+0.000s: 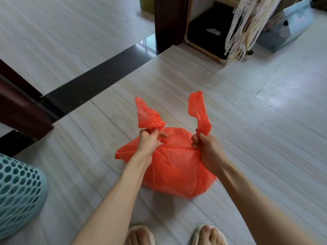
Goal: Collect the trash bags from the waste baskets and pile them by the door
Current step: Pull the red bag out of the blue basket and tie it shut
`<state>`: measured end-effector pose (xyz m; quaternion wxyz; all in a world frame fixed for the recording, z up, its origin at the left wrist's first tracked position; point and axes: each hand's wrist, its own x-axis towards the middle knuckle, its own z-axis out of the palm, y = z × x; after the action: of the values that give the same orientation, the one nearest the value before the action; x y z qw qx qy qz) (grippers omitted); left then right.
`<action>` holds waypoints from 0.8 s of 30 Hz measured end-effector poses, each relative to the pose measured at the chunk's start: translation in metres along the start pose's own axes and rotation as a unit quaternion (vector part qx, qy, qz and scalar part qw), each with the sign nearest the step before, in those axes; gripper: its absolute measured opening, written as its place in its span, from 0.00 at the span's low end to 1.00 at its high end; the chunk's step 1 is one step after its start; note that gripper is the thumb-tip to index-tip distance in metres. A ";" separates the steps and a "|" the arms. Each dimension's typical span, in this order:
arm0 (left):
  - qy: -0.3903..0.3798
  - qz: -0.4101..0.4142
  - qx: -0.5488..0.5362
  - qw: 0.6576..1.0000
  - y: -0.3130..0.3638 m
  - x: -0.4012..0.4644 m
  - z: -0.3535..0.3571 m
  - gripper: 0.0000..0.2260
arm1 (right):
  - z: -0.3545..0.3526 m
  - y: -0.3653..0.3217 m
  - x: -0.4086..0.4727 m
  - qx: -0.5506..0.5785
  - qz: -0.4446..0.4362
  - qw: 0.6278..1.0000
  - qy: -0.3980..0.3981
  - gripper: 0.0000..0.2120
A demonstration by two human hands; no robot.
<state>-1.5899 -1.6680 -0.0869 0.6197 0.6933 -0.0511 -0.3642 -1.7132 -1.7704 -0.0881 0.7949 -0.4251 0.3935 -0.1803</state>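
A full orange-red trash bag (174,167) sits on the tiled floor just in front of my feet. My left hand (149,140) is closed around the bag's left top corner, whose loose end sticks up above my fist. My right hand (206,147) grips the right top corner in the same way, its end also pointing up. The two corners are held apart, with the bag's top stretched between them. A teal perforated waste basket (19,193) stands at the lower left edge, partly cut off by the frame.
A dark threshold strip (92,84) crosses the floor ahead, between a dark wooden door frame (21,106) on the left and a dark post (169,23) at the top. A low shelf with a black box (207,30) and hanging cream fringe (247,27) stand at the upper right.
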 end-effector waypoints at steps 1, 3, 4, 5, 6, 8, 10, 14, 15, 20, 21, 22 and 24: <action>0.000 0.001 -0.007 1.000 0.001 -0.001 0.001 0.10 | -0.001 0.001 0.000 -0.013 0.000 1.000 -0.004 0.16; 0.026 0.008 -0.042 0.999 0.003 -0.004 0.003 0.09 | 0.000 0.000 -0.001 0.007 0.008 1.000 -0.014 0.16; 0.037 0.014 -0.055 0.998 0.004 -0.005 0.004 0.08 | -0.001 -0.002 -0.001 0.031 0.011 0.999 -0.020 0.14; 0.037 0.019 -0.056 0.998 0.005 -0.006 0.004 0.09 | 0.000 -0.005 -0.002 0.052 0.014 0.998 -0.024 0.13; 0.023 0.024 -0.044 0.998 0.005 -0.007 0.005 0.09 | 0.000 -0.008 -0.003 0.064 0.020 0.997 -0.030 0.12; -0.016 0.039 0.009 0.999 0.003 -0.006 0.005 0.10 | -0.001 -0.009 -0.004 0.068 0.043 0.995 -0.061 0.14; -0.038 0.074 0.123 0.989 0.003 -0.004 0.006 0.09 | -0.002 -0.007 -0.006 0.046 0.064 0.991 -0.110 0.18; -0.031 0.141 0.342 0.929 0.008 -0.008 0.013 0.08 | 0.002 -0.009 -0.007 0.002 0.084 0.977 -0.196 0.20; -0.026 0.151 0.376 0.914 0.008 -0.009 0.014 0.08 | 0.003 -0.010 -0.007 -0.006 0.082 0.973 -0.214 0.20; -0.092 0.180 0.445 0.872 0.004 -0.015 0.015 0.12 | 0.012 -0.011 -0.007 -0.010 0.054 0.983 -0.177 0.19; -0.105 0.181 0.424 0.881 0.004 -0.015 0.013 0.13 | 0.014 -0.008 -0.005 0.013 0.046 0.990 -0.136 0.17; -0.112 0.179 0.393 0.895 0.007 -0.016 0.012 0.13 | 0.015 -0.007 -0.002 0.042 0.040 0.994 -0.090 0.15; -0.111 0.185 0.351 0.911 0.008 -0.016 0.009 0.11 | 0.015 -0.004 0.004 0.074 0.030 0.997 -0.015 0.13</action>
<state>-1.6036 -1.6689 -0.0722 0.3831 0.7995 -0.3712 -0.2759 -1.6988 -1.7675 -0.0815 0.8350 -0.3563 0.3796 -0.1784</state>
